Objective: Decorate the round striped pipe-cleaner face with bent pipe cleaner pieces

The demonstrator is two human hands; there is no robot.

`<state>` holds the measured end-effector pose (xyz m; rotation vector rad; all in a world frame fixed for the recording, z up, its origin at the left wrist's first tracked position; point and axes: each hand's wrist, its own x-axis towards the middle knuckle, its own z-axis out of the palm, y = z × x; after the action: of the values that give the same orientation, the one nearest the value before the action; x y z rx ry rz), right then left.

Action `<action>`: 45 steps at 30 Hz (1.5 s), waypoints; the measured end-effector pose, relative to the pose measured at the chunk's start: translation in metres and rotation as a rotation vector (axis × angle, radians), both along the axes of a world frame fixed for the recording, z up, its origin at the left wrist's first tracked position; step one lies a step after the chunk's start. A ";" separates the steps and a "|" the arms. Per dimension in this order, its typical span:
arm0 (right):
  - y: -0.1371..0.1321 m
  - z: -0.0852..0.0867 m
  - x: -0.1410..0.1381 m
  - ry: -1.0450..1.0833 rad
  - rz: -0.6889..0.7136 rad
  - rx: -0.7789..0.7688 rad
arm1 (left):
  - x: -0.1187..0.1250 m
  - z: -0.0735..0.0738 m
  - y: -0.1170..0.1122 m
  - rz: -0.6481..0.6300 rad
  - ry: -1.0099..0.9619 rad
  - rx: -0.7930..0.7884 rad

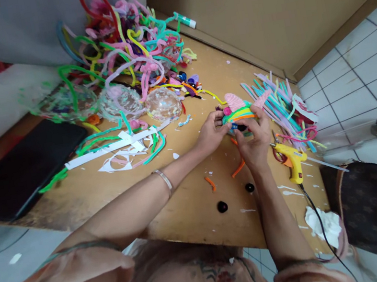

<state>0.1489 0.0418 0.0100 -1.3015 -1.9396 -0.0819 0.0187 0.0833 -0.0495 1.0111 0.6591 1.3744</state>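
A small fuzzy pipe-cleaner craft [242,113], striped green, yellow and orange with pink ear-like pieces on top, is held between both hands above the wooden table. My left hand [212,132] grips its left side, thumb and fingers closed on it. On the right side, my right hand [256,141] holds it with bent fingers, the thumb close to a dark blue patch at its lower front. The fingers hide part of the craft. Below them lie orange pipe-cleaner bits [210,183] and two black round pieces [222,206].
A yellow hot glue gun [292,156] lies right of my right hand, its black cord running off the table. Pipe cleaners [268,97] are bunched behind it. Tangled pipe cleaners [127,40], clear plastic domes [163,104], paper scraps [113,149] and a black tablet-like slab [26,169] occupy the left.
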 end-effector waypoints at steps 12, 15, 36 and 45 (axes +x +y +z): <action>0.000 -0.001 -0.003 -0.101 -0.047 0.076 | -0.001 0.009 -0.004 0.021 0.024 -0.021; 0.001 -0.003 -0.004 -0.099 -0.059 0.096 | -0.003 0.011 -0.007 0.088 0.081 -0.025; 0.003 -0.015 -0.007 -0.032 -0.071 0.127 | -0.010 0.023 -0.023 0.162 0.454 0.127; 0.004 -0.019 -0.008 -0.032 -0.096 0.104 | -0.015 0.024 -0.027 0.190 0.477 0.123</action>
<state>0.1409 0.0456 -0.0094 -1.3308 -1.8732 -0.2496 0.0038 0.0565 -0.0252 1.4247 1.0540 1.3565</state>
